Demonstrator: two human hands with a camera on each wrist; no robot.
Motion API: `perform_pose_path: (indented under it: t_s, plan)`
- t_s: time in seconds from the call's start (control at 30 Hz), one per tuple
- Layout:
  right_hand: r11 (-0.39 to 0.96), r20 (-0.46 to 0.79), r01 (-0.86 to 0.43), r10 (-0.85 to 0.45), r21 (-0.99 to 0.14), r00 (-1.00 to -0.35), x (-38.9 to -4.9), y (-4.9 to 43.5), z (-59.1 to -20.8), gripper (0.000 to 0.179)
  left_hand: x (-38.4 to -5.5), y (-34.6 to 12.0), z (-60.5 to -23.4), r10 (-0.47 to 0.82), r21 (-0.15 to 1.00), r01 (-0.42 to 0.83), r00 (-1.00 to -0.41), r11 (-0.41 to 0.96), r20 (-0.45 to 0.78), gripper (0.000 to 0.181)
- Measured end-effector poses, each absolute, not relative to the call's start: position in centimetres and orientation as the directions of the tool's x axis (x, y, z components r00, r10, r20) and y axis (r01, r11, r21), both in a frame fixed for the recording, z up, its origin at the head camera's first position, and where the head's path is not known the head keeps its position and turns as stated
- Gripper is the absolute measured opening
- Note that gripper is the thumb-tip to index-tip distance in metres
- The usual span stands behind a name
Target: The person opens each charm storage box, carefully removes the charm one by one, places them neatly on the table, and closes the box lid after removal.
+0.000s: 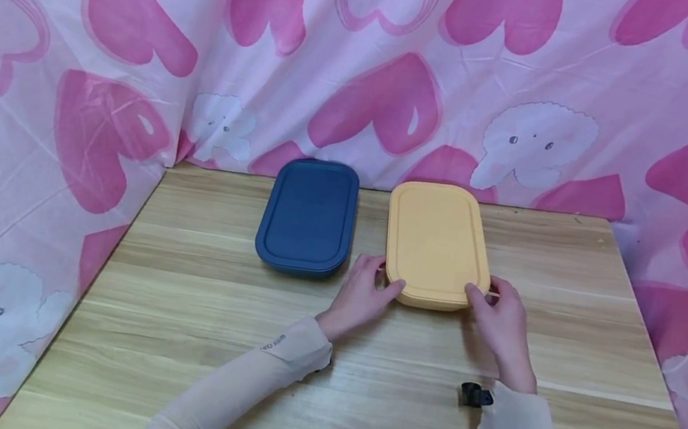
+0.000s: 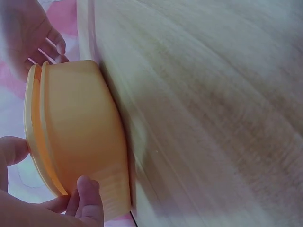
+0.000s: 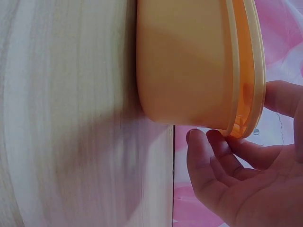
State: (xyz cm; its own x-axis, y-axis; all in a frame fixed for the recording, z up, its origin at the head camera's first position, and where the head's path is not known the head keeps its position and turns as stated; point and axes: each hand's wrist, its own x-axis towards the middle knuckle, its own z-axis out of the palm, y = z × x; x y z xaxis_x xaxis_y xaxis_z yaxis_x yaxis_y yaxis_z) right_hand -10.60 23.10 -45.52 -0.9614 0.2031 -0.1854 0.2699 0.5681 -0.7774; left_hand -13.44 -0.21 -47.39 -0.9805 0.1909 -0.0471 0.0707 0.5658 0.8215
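Note:
A yellow food container (image 2: 85,123) stands on the wooden table with its yellow lid (image 1: 438,242) over it. Both wrist views show a narrow gap between the lid and the container's rim on the near side. My left hand (image 1: 365,294) pinches the lid's near left corner, thumb on top and fingers beneath the edge. At the near right corner, my right hand (image 1: 503,325) grips the lid in the same way. In the right wrist view its fingers (image 3: 208,161) curl under the lid's edge. The container's inside is mostly hidden.
A dark blue lidded container (image 1: 308,216) stands left of the yellow one, close to my left hand. Both are near the back edge of the wooden table (image 1: 352,413). A pink heart-patterned cloth (image 1: 377,99) hangs behind and at the sides.

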Motion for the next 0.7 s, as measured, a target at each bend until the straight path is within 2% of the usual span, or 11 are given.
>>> perform_pose_path:
  t_s: [0.7]
  plan:
    - [0.564, -0.140, 0.256, 0.241, -0.785, -0.960, -10.63, 22.97, -44.91, 0.063, -13.60, -0.34, -46.36, 0.178, 0.854, 0.028, -0.981, 0.520, -0.076, 0.053]
